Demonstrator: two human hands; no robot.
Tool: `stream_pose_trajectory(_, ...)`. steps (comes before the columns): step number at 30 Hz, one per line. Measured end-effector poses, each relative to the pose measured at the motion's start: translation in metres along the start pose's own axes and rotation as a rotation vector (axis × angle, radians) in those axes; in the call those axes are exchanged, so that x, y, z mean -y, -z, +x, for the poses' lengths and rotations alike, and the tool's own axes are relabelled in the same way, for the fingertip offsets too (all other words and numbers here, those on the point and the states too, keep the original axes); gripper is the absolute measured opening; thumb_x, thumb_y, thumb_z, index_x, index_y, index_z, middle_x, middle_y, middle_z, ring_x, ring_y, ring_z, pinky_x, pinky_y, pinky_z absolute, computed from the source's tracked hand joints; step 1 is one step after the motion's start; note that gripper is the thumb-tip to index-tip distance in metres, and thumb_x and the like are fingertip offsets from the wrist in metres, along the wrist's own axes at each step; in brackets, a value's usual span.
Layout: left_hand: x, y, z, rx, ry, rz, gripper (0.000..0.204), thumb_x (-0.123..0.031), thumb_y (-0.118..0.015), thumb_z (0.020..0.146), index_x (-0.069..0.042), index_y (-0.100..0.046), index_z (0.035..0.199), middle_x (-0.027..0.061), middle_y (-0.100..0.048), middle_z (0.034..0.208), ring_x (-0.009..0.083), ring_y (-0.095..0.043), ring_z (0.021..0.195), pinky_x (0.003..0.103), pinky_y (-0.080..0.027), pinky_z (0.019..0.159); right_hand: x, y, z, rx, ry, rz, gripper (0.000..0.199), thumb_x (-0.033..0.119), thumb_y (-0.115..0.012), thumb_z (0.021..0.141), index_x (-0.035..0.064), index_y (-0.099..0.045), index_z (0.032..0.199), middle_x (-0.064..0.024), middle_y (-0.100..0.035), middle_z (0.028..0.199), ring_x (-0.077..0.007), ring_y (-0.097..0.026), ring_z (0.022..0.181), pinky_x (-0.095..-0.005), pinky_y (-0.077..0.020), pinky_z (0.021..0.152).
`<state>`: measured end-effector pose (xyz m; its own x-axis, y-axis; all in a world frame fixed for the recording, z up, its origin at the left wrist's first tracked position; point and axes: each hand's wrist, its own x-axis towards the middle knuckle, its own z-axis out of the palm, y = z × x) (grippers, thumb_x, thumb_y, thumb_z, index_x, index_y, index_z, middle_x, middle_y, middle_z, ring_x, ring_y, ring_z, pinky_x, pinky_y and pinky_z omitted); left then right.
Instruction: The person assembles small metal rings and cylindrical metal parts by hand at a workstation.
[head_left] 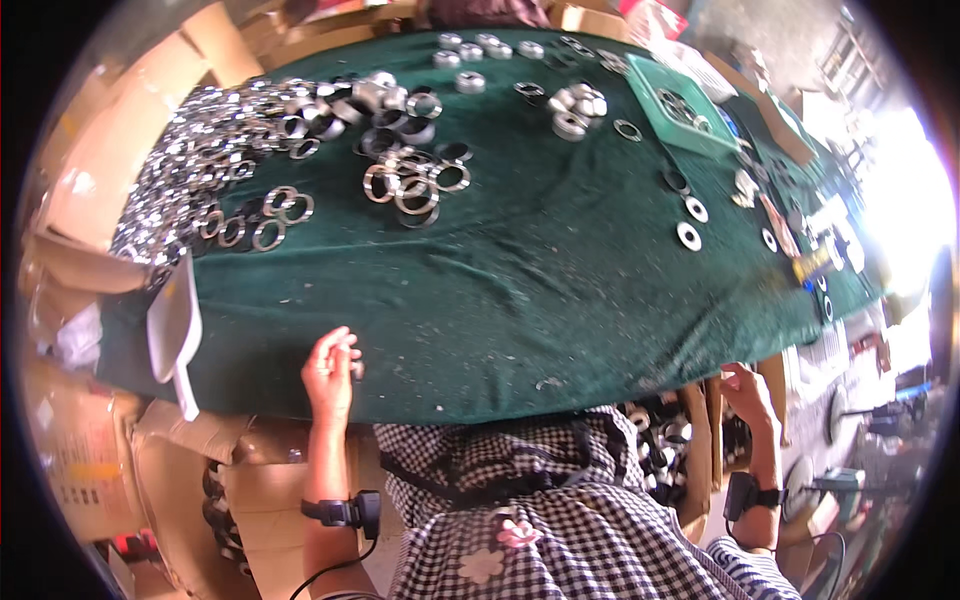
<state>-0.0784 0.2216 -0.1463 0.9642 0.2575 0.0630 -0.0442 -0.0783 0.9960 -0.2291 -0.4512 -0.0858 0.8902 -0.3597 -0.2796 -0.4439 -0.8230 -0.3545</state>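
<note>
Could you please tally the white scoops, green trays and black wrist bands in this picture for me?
Scoop: 1
Tray: 1
Wrist bands: 2
Total: 4

The left hand [331, 372] curls over something small and dark at the near edge of the green cloth [520, 290]; the fingers cover it, so its kind is unreadable, as is whether it is gripped or merely touched. The right hand [748, 392] sits beyond the table's right corner, above a cardboard box [695, 450] of metal rings; its palm side is turned away, and any contents cannot be seen. Far right of the table is washed out by glare [900, 200], small parts there blur together, and the ring heap [200, 150] at far left bends into the dark rim.
</note>
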Motion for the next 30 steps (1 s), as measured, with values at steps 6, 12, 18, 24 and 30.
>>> stream_pose_trajectory(6, -0.007, 0.001, -0.007, -0.046, -0.069, 0.148, 0.020, -0.004, -0.055, 0.098, 0.000, -0.064, 0.116, 0.0139, -0.069, 0.100, 0.0120, -0.064, 0.075, 0.026, -0.054, 0.057, 0.187, 0.012, 0.048, -0.184, 0.432, 0.077, 0.022, 0.018, -0.070, 0.085, 0.0082, -0.069, 0.105, -0.0122, -0.072, 0.089, -0.0281, -0.071, 0.080, -0.0366, -0.0551, 0.072)
stream_pose_trajectory(12, -0.013, -0.008, -0.009, -0.042, -0.058, 0.079, 0.019, 0.001, -0.052, 0.097, 0.002, -0.064, 0.111, 0.0141, -0.068, 0.097, 0.0107, -0.062, 0.070, 0.025, -0.052, 0.057, 0.350, -0.036, 0.119, 0.016, 0.799, 0.112, 0.025, 0.023, -0.068, 0.088, 0.0077, -0.067, 0.108, -0.0118, -0.068, 0.101, -0.0275, -0.071, 0.090, -0.0388, -0.0554, 0.076)
stream_pose_trajectory(18, -0.013, -0.001, -0.014, -0.006, -0.108, 0.182, 0.015, -0.004, -0.052, 0.100, 0.003, -0.064, 0.107, 0.0120, -0.067, 0.092, 0.0119, -0.062, 0.064, 0.026, -0.050, 0.056, 0.507, -0.095, 0.227, 0.005, 0.968, 0.206, 0.025, 0.024, -0.066, 0.089, 0.0094, -0.067, 0.109, -0.0125, -0.067, 0.100, -0.0307, -0.069, 0.088, -0.0412, -0.0545, 0.077)
stream_pose_trajectory(24, -0.028, -0.004, -0.014, -0.039, -0.117, 0.271, 0.010, 0.003, -0.058, 0.093, 0.001, -0.067, 0.098, 0.0104, -0.066, 0.084, 0.0128, -0.064, 0.061, 0.025, -0.049, 0.053, 0.609, -0.128, 0.320, -0.228, 0.946, 0.029, 0.023, 0.023, -0.068, 0.085, 0.0116, -0.069, 0.104, -0.0122, -0.067, 0.103, -0.0329, -0.066, 0.098, -0.0437, -0.0530, 0.083)
stream_pose_trajectory(30, -0.026, -0.003, -0.014, -0.018, -0.118, 0.253, 0.015, 0.007, -0.059, 0.089, -0.001, -0.067, 0.098, 0.0118, -0.069, 0.088, 0.0155, -0.067, 0.064, 0.026, -0.053, 0.056, 0.617, -0.145, 0.354, -0.222, 0.885, -0.250, 0.017, 0.025, -0.064, 0.084, 0.0096, -0.066, 0.090, -0.0109, -0.065, 0.096, -0.0335, -0.066, 0.091, -0.0437, -0.0534, 0.077)
